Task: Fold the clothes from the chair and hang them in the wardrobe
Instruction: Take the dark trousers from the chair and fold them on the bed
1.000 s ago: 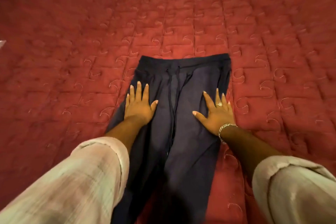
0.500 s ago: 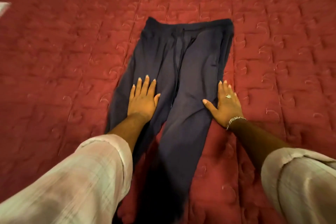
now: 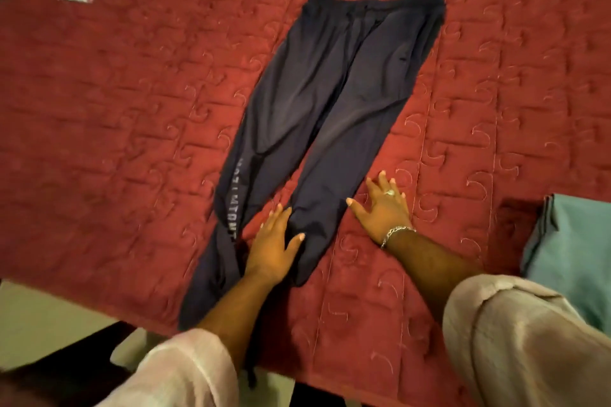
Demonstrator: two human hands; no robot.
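Pale capital letters are printed in a single line running lengthwise down the outer side of one leg of the dark navy trousers (image 3: pixel 330 102). The lettering (image 3: pixel 235 200) is seen at an angle and blurred; only fragments can be made out, so no word can be read with certainty.

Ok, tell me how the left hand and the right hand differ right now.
The left hand lies on the dark trousers, at the lower legs; the right hand rests on the red bedspread just beside them. The right hand wears a ring and a wrist chain; the left hand shows neither. The right hand's fingers are spread wider than the left hand's. Both lie flat, palm down, gripping nothing.
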